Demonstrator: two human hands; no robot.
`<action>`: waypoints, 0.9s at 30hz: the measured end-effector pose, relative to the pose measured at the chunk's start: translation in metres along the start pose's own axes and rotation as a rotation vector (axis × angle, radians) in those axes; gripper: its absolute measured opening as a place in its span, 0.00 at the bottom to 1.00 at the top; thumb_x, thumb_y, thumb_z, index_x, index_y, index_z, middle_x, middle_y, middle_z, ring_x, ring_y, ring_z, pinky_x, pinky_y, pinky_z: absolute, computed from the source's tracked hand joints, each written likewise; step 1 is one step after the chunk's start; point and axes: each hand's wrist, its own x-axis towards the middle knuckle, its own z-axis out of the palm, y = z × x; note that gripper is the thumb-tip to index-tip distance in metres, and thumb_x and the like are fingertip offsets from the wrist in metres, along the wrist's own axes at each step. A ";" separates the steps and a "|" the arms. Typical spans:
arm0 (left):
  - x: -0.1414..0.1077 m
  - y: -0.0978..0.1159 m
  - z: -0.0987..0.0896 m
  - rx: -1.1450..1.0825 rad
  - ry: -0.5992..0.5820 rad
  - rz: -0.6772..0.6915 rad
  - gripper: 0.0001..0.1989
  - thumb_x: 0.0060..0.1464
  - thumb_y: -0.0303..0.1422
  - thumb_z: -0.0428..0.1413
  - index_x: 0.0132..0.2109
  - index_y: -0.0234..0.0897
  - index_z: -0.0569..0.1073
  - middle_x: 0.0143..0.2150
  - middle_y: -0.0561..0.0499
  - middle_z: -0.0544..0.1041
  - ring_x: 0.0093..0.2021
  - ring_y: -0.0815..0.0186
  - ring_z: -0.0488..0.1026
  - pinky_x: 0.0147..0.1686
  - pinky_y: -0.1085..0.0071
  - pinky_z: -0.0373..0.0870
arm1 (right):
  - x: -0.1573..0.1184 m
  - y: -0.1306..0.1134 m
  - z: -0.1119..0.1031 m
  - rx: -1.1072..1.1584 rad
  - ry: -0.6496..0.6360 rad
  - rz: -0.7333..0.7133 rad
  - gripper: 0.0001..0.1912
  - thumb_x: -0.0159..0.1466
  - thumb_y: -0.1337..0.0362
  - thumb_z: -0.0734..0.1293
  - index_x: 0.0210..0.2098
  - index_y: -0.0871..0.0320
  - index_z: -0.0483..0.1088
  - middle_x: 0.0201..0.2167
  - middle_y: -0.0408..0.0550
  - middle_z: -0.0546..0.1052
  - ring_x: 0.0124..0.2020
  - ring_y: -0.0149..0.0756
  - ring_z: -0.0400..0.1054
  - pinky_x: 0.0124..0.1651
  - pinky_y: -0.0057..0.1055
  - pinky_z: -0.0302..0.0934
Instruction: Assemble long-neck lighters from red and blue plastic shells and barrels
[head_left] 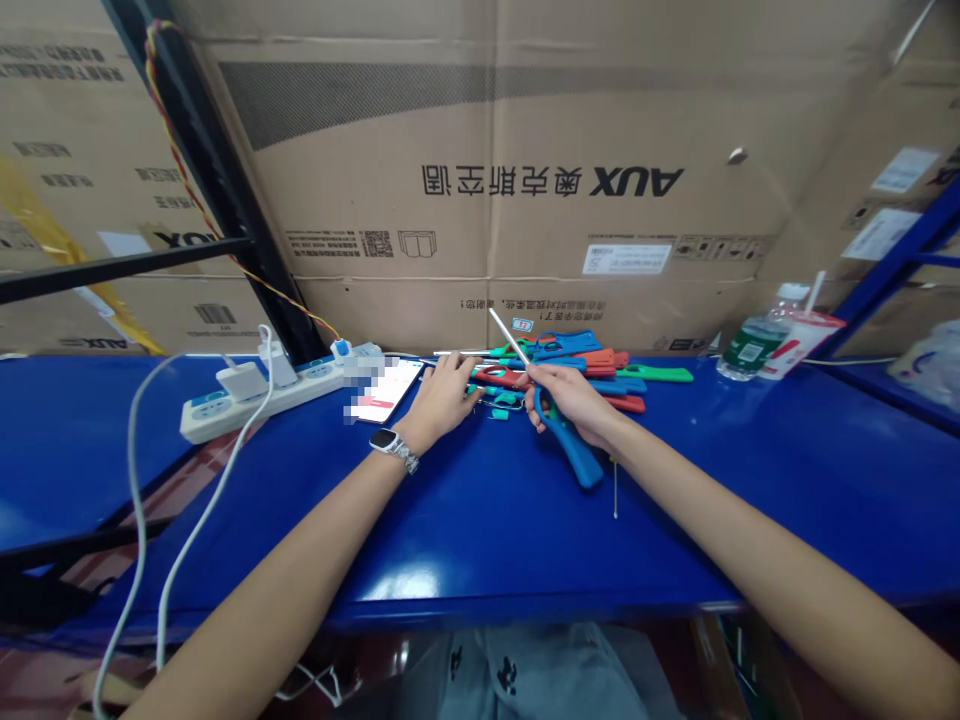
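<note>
My right hand [566,400] is closed round a blue lighter-like tool [571,450] with a trigger ring; a thin silver rod [508,335] points up and left from the fingers. My left hand [444,398] lies with its fingers spread at the left edge of a pile of similar tools, and whether a fingertip touches one is hard to tell. The pile holds several blue, red and green tools, among them a green one [660,374] and a red one [626,403] at the right. A small green piece [499,414] lies in front of the pile.
A phone [386,390] and a white power strip [300,388] with cables are at the left of the blue table [480,540]. A bottle [754,340] and a cup [802,345] stand at the right. Large cardboard boxes [525,120] rise behind.
</note>
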 end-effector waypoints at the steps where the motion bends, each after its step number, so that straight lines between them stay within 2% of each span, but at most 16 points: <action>1: -0.002 0.004 0.000 -0.009 0.015 0.003 0.12 0.48 0.22 0.68 0.39 0.41 0.80 0.41 0.46 0.75 0.50 0.51 0.71 0.55 0.61 0.64 | 0.002 0.000 0.001 -0.018 -0.011 -0.004 0.12 0.73 0.60 0.65 0.34 0.59 0.72 0.19 0.43 0.74 0.15 0.32 0.67 0.17 0.27 0.63; 3: -0.008 0.011 0.004 -0.126 0.005 -0.040 0.07 0.53 0.24 0.66 0.38 0.39 0.80 0.37 0.47 0.76 0.42 0.57 0.73 0.47 0.64 0.67 | 0.003 -0.002 0.003 -0.048 -0.026 0.000 0.11 0.73 0.62 0.64 0.36 0.59 0.73 0.21 0.44 0.74 0.16 0.33 0.68 0.18 0.28 0.64; 5: -0.015 0.019 0.012 -0.344 -0.063 -0.153 0.03 0.56 0.26 0.67 0.37 0.37 0.80 0.32 0.48 0.77 0.33 0.62 0.73 0.38 0.68 0.68 | 0.003 -0.003 0.005 -0.076 -0.059 -0.014 0.08 0.71 0.64 0.65 0.39 0.59 0.75 0.24 0.45 0.75 0.20 0.34 0.70 0.21 0.29 0.66; 7: -0.021 0.026 0.022 -0.564 -0.122 -0.266 0.05 0.56 0.30 0.68 0.38 0.35 0.80 0.31 0.48 0.79 0.29 0.64 0.75 0.33 0.69 0.69 | 0.001 -0.002 0.006 -0.138 -0.107 -0.092 0.09 0.70 0.64 0.66 0.45 0.58 0.78 0.29 0.46 0.77 0.27 0.36 0.72 0.29 0.31 0.70; 9: -0.025 0.031 0.031 -0.707 -0.118 -0.341 0.08 0.55 0.32 0.69 0.40 0.34 0.80 0.32 0.48 0.79 0.29 0.65 0.76 0.33 0.69 0.72 | -0.001 0.001 0.006 -0.260 -0.122 -0.228 0.13 0.69 0.64 0.66 0.51 0.55 0.78 0.37 0.47 0.80 0.39 0.38 0.74 0.44 0.35 0.73; 11: -0.027 0.033 0.036 -0.792 -0.099 -0.383 0.10 0.54 0.33 0.71 0.39 0.33 0.80 0.32 0.49 0.79 0.31 0.66 0.77 0.36 0.68 0.75 | -0.002 0.006 0.004 -0.415 -0.093 -0.347 0.17 0.69 0.63 0.66 0.57 0.51 0.77 0.46 0.48 0.79 0.52 0.41 0.71 0.62 0.42 0.66; 12: -0.027 0.033 0.038 -0.828 -0.096 -0.397 0.10 0.53 0.33 0.71 0.38 0.32 0.81 0.33 0.49 0.79 0.32 0.67 0.77 0.39 0.68 0.76 | -0.002 0.009 0.003 -0.486 -0.080 -0.380 0.20 0.69 0.63 0.66 0.59 0.49 0.76 0.49 0.48 0.77 0.57 0.42 0.69 0.67 0.46 0.60; 14: -0.027 0.031 0.040 -0.898 -0.098 -0.423 0.10 0.52 0.33 0.72 0.36 0.32 0.81 0.33 0.50 0.80 0.34 0.68 0.77 0.42 0.69 0.75 | -0.002 0.014 0.000 -0.582 -0.071 -0.407 0.23 0.69 0.61 0.66 0.63 0.46 0.73 0.53 0.49 0.74 0.61 0.43 0.66 0.72 0.50 0.53; 17: -0.027 0.027 0.039 -0.972 -0.064 -0.467 0.07 0.52 0.30 0.71 0.35 0.32 0.81 0.34 0.50 0.80 0.35 0.69 0.76 0.43 0.70 0.74 | -0.001 0.017 -0.006 -0.604 -0.096 -0.417 0.25 0.68 0.59 0.69 0.65 0.46 0.72 0.55 0.51 0.74 0.62 0.45 0.67 0.71 0.51 0.55; 20: -0.026 0.025 0.039 -1.038 -0.030 -0.518 0.06 0.54 0.28 0.70 0.34 0.33 0.81 0.35 0.49 0.80 0.37 0.69 0.77 0.47 0.69 0.73 | -0.002 0.018 -0.014 -0.554 -0.104 -0.390 0.22 0.67 0.56 0.71 0.60 0.50 0.76 0.54 0.52 0.78 0.55 0.46 0.72 0.64 0.51 0.63; 24: -0.025 0.023 0.041 -1.107 0.006 -0.573 0.05 0.55 0.27 0.69 0.34 0.34 0.81 0.37 0.49 0.82 0.39 0.68 0.78 0.51 0.67 0.72 | -0.004 0.016 -0.023 -0.576 -0.085 -0.332 0.17 0.65 0.51 0.73 0.46 0.55 0.81 0.39 0.51 0.83 0.40 0.43 0.74 0.49 0.44 0.69; 27: -0.025 0.024 0.044 -1.127 0.044 -0.588 0.05 0.56 0.27 0.69 0.34 0.34 0.80 0.37 0.49 0.82 0.39 0.68 0.78 0.51 0.67 0.73 | -0.005 0.015 -0.024 -0.603 -0.061 -0.290 0.20 0.63 0.48 0.73 0.41 0.58 0.81 0.28 0.47 0.79 0.30 0.38 0.70 0.36 0.36 0.66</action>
